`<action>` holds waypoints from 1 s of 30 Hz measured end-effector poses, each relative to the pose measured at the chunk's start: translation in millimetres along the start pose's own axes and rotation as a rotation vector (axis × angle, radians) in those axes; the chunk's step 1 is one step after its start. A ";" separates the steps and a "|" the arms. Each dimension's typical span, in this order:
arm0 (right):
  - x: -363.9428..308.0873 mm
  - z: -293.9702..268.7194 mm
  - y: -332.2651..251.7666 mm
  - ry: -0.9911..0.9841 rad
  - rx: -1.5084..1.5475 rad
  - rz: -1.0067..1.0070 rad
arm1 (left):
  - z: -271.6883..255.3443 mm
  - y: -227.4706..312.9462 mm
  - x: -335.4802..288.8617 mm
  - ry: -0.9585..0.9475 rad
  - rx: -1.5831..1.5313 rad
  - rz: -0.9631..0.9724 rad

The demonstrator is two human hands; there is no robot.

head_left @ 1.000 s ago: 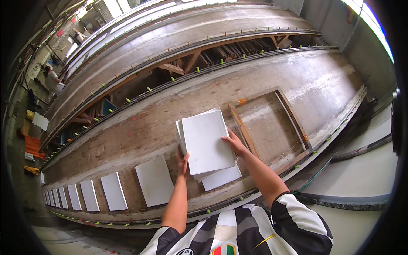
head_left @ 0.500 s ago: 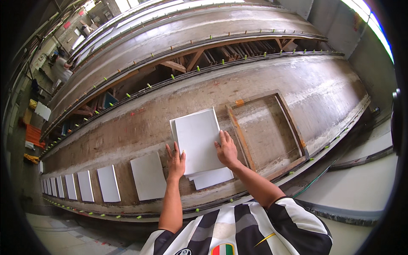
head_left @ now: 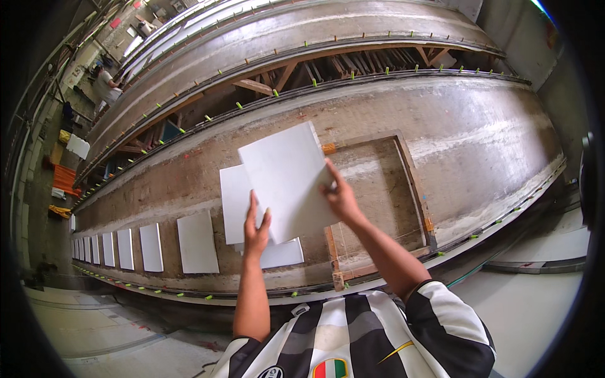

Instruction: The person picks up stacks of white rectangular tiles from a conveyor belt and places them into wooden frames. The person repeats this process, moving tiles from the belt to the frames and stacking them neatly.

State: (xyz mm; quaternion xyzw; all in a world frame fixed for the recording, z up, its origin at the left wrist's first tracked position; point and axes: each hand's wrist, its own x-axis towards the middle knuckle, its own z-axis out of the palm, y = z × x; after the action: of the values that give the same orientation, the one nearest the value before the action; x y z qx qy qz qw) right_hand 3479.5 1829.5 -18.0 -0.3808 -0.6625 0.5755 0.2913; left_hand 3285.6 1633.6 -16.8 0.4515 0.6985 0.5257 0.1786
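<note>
A rectangular stack of white sheets (head_left: 283,170) is raised and tilted between my hands above the long table. My left hand (head_left: 256,234) grips its lower left edge, with the thumb toward me and the fingers along the side. My right hand (head_left: 342,196) is closed on the right edge, its fingertips partly behind the stack. Beneath, a second white pile (head_left: 233,205) lies on the table, partly covered by the held stack. Another white piece (head_left: 283,253) sticks out below it toward me. To the right, a wooden frame (head_left: 413,183) lies flat on the table.
A row of white rectangular piles (head_left: 198,242) runs leftward along the near side of the long brown table (head_left: 479,132). Green clips (head_left: 295,294) line the table's edges. Behind stands another long table (head_left: 353,34), with timber stored underneath. A person (head_left: 107,85) stands far left.
Both hands have lifted the stack off the pile and shifted it to the right, turning it slightly. More of the pile underneath now shows. The view has also shifted a little.
</note>
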 end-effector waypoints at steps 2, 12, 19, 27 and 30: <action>9.8 -47.8 0.7 0.056 0.115 0.030 | 47.4 49.8 14.6 -0.120 -0.392 -0.322; -44.5 -172.7 64.7 0.398 -0.265 0.005 | 216.6 39.8 16.3 -0.213 -0.164 -0.443; -49.1 -181.0 156.1 0.279 -0.360 0.016 | 262.9 -13.2 -19.9 -0.266 0.116 -0.581; -58.8 -169.8 164.2 0.105 -0.582 0.141 | 274.2 22.0 -47.6 -0.064 0.365 -0.660; -57.1 -169.2 162.5 0.076 -0.641 0.133 | 282.3 -7.0 -58.6 -0.081 0.400 -0.694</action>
State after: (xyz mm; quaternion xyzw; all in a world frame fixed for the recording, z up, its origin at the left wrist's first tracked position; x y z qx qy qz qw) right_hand 3677.4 1880.8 -146.5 -0.5169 -0.7723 0.3407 0.1428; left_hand 3517.9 1747.1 -144.5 0.2350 0.8904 0.2696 0.2815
